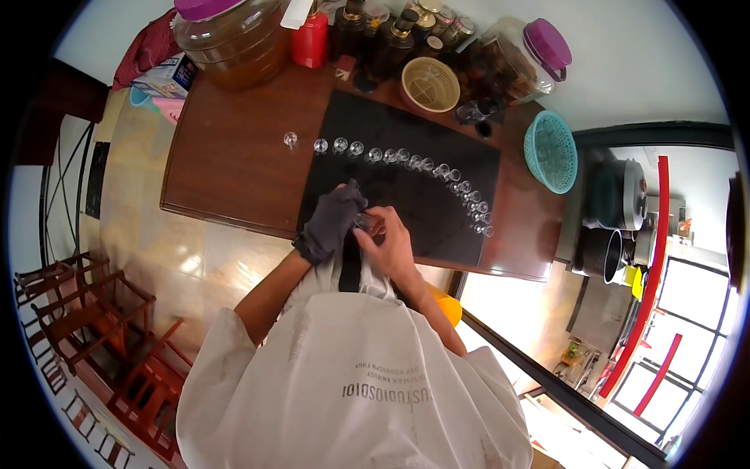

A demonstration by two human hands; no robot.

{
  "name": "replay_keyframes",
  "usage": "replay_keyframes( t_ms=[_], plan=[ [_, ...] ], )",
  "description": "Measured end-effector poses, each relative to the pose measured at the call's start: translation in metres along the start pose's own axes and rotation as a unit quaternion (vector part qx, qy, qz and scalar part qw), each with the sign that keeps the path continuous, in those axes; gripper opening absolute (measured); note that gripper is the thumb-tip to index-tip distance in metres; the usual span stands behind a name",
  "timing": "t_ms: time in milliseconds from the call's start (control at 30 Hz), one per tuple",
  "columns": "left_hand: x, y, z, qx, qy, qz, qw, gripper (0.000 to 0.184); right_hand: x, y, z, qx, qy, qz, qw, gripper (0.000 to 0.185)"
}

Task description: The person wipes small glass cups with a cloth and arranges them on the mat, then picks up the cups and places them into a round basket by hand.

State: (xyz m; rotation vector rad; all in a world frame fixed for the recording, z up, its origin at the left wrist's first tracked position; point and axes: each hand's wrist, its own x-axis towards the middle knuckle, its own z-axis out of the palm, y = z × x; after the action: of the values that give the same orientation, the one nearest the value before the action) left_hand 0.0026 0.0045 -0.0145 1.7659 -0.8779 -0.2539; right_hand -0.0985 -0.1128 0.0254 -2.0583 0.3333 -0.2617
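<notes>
A dark grey covering, which looks like a glove, hides most of my left hand (332,219), and its fingers are bent. Bare and curled, my right hand (387,241) meets it near the table's front edge, close to my body. Between the two hands is a small clear glass (365,222), partly hidden by the fingers. Beyond them, several small clear glasses (375,155) form a curved row across the black mat (383,191). The leftmost glass (291,139) of the row rests on bare brown wood.
Along the back of the brown table (226,148) stand a large jar (234,47), a red bottle (310,41), dark bottles (391,47), a beige basket (430,84) and a purple-lidded jar (516,59). A turquoise basket (551,152) is at the right. Wooden chairs (117,336) stand at lower left.
</notes>
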Motion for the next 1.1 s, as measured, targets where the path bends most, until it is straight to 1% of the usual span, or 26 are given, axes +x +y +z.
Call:
replay_keyframes(
  t_ms=[67, 100, 133, 167, 200, 267, 300, 367, 500, 567, 600, 667, 700, 767, 800, 867, 1000, 1033, 1067, 1100],
  plan=[
    [-0.002, -0.002, 0.001, -0.102, 0.027, -0.116, 0.988, 0.012, 0.001, -0.003, 0.001, -0.018, 0.001, -0.045, 0.999, 0.020],
    [-0.002, -0.004, 0.000, -0.103, 0.027, -0.116, 0.988, 0.012, -0.001, -0.001, 0.001, -0.018, 0.001, -0.045, 0.999, 0.020],
    [-0.002, -0.006, -0.002, -0.013, 0.016, -0.038, 0.999, 0.013, -0.002, 0.003, 0.000, -0.032, -0.031, -0.026, 0.999, 0.021],
    [-0.001, -0.008, -0.004, 0.076, 0.005, 0.041, 0.996, 0.013, -0.003, 0.006, 0.000, -0.045, -0.062, -0.007, 0.997, 0.022],
    [0.000, -0.006, -0.004, 0.076, 0.005, 0.041, 0.996, 0.013, -0.003, 0.007, -0.001, -0.046, -0.062, -0.007, 0.997, 0.022],
    [0.000, -0.001, -0.006, 0.071, -0.001, 0.057, 0.996, 0.014, -0.004, 0.008, -0.001, -0.024, -0.096, 0.069, 0.993, 0.024],
    [-0.002, -0.003, -0.005, 0.072, 0.000, 0.056, 0.996, 0.014, -0.003, 0.004, 0.000, -0.024, -0.097, 0.068, 0.993, 0.024],
    [-0.005, -0.011, 0.000, -0.060, 0.031, 0.004, 0.998, 0.017, 0.000, -0.006, 0.003, 0.030, 0.009, -0.026, 0.999, 0.023],
    [-0.003, -0.007, -0.007, -0.038, 0.003, 0.033, 0.999, 0.024, -0.003, 0.010, -0.002, -0.007, -0.010, -0.034, 0.999, 0.021],
    [-0.006, -0.005, -0.009, -0.029, -0.044, 0.007, 0.999, 0.031, -0.005, 0.026, -0.005, 0.027, -0.129, 0.120, 0.984, 0.021],
    [-0.006, -0.004, -0.009, -0.028, -0.043, 0.007, 0.999, 0.031, -0.006, 0.023, -0.003, 0.028, -0.130, 0.119, 0.984, 0.021],
    [-0.008, -0.003, -0.009, 0.069, -0.016, 0.097, 0.993, 0.035, -0.007, 0.012, 0.003, 0.141, -0.018, 0.101, 0.985, 0.020],
    [-0.011, -0.007, -0.006, 0.069, -0.016, 0.096, 0.993, 0.035, -0.006, 0.009, 0.002, 0.140, -0.018, 0.101, 0.985, 0.020],
    [-0.017, -0.021, 0.003, 0.113, 0.047, 0.132, 0.984, 0.037, -0.002, 0.007, 0.001, 0.082, 0.037, -0.007, 0.996, 0.018],
    [-0.017, -0.018, 0.002, 0.112, 0.045, 0.132, 0.984, 0.037, -0.002, 0.007, 0.002, 0.082, 0.039, -0.005, 0.996, 0.018],
    [-0.014, -0.010, -0.002, -0.051, -0.004, 0.031, 0.998, 0.038, -0.002, 0.010, 0.004, 0.099, 0.040, 0.010, 0.994, 0.017],
    [-0.018, -0.024, 0.001, -0.082, -0.022, 0.007, 0.996, 0.038, -0.001, 0.012, 0.003, 0.105, 0.025, 0.026, 0.994, 0.016],
    [-0.018, -0.030, 0.001, 0.042, -0.015, 0.084, 0.995, 0.038, -0.001, 0.011, 0.002, 0.116, 0.010, 0.056, 0.992, 0.016],
    [-0.019, -0.034, 0.002, 0.166, -0.007, 0.158, 0.973, 0.039, -0.001, 0.011, 0.001, 0.126, -0.006, 0.087, 0.988, 0.017],
    [-0.017, -0.029, 0.000, 0.166, -0.008, 0.158, 0.973, 0.039, -0.001, 0.013, -0.001, 0.127, -0.005, 0.088, 0.988, 0.017]
  ],
)
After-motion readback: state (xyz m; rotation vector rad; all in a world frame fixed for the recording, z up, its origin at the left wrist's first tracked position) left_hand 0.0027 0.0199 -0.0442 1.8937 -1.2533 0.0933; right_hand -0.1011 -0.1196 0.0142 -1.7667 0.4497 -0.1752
